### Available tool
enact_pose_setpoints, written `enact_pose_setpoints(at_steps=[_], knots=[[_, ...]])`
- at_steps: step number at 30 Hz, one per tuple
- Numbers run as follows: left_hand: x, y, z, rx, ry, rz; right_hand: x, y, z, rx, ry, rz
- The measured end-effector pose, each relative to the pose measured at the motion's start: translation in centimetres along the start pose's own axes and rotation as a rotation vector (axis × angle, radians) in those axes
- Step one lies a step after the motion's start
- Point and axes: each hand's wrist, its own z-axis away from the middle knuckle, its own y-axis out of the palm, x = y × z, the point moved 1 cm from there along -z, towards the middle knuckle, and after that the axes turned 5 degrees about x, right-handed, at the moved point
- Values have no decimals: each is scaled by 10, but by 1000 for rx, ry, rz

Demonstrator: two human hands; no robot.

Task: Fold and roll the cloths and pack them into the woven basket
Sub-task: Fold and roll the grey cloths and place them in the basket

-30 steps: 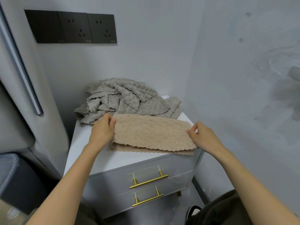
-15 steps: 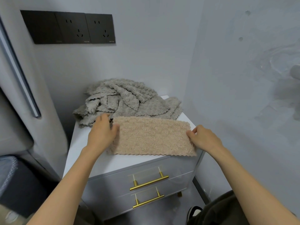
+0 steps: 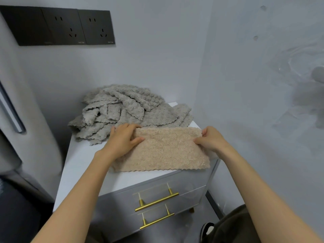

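Laid flat across the front of a white cabinet top [image 3: 84, 165]: a beige cloth [image 3: 163, 149], gripped at its far left corner by the left hand [image 3: 122, 139], fingers curled over the edge and thumb resting on top. Pinched at the far right corner by the right hand [image 3: 210, 139], between thumb and bent fingers. Just behind, against the wall, a crumpled heap of grey cloths [image 3: 126, 113]; below, drawers with gold bar handles [image 3: 157, 201].

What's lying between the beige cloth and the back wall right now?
A crumpled heap of grey cloths on the cabinet top, right behind the beige cloth; the head view shows it.
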Motion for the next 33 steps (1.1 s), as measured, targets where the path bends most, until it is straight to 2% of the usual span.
enact_pose_setpoints(at_steps=[3,5,8,10,13,16,18,21,27,30,33], knots=[[-1,-13,0,-31,39,51,0,-10,2,-210,-35,98],[-7,-21,4,9,57,109,4,-14,4,-323,-121,59],[-19,-32,13,92,76,252,16,-15,2,-312,-169,-363],[-29,-40,23,207,31,451,27,-18,-1,-286,-195,-674],[-49,-39,34,396,-15,824,45,-21,-7,-330,-328,-877],[-69,-21,39,511,-164,1228,63,-20,-17,-384,-452,-795],[-78,-10,39,578,-279,1423,75,-16,-24,-389,-517,-730],[-83,1,38,642,-349,1666,92,-8,-33,-343,-595,-642],[-71,16,37,556,-495,1601,89,28,-48,2,-579,-360],[-64,15,38,509,-522,1592,80,31,-47,81,-503,-243],[-59,10,41,457,-504,1434,76,25,-40,117,-467,-173]])
